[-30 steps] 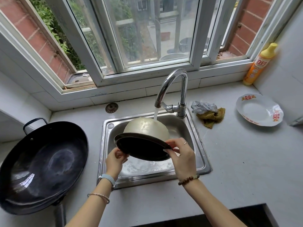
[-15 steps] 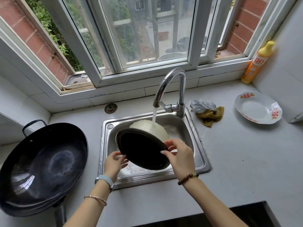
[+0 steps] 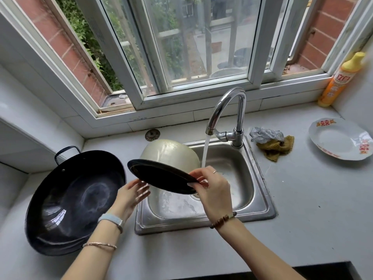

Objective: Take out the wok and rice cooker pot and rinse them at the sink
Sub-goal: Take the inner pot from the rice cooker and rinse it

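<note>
Pinching the rim of the light, stiff, likely slippery rice cooker pot (image 3: pixel 169 154), your right hand (image 3: pixel 214 190) holds it; your left hand (image 3: pixel 129 196) spreads beneath.

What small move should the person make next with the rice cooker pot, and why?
Probably shift the rice cooker pot a little right, under the water stream: it falls past the pot's right side into the sink. The right hand pinches the rim; the left hand is open by the left edge.

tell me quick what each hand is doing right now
Left hand: open, fingers spread loosely beneath the rim of the pale round metal rice cooker pot.
Right hand: pinches that pot's dark rim.
</note>
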{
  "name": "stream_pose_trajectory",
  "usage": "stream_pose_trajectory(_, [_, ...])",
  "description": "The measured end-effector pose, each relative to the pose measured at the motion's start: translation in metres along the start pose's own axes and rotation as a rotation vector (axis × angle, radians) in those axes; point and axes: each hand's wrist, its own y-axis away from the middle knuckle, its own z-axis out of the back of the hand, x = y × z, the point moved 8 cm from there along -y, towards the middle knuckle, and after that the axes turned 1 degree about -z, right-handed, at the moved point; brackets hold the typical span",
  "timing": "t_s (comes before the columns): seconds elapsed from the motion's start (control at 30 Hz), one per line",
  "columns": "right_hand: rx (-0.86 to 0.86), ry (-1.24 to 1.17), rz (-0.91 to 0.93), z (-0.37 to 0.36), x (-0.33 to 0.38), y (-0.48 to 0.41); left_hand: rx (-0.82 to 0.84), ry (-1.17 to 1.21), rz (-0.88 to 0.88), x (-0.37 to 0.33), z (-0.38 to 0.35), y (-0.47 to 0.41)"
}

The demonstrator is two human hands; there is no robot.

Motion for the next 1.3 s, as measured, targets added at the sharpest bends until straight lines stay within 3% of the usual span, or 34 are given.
stream_pose_trajectory(0.13, [0.003,-0.064,0.000,-0.001,0.001,-0.003,0.021,0.101,0.192,-0.013,0.007,-0.008])
stream_pose_trajectory(0.33, [0.045,-0.037,0.020,-0.013,-0.013,0.007,0.173,-0.103,0.285,-0.027,0.012,-0.014])
stream_pose_trajectory(0.73, [0.160,0.071,-0.044,-0.026,-0.075,0.041,0.269,-0.376,0.233,-0.021,-0.016,-0.028])
stream_pose_trajectory(1.3, [0.121,0.131,-0.193,0.001,-0.129,0.063,0.381,-0.517,0.179,-0.007,-0.066,-0.018])
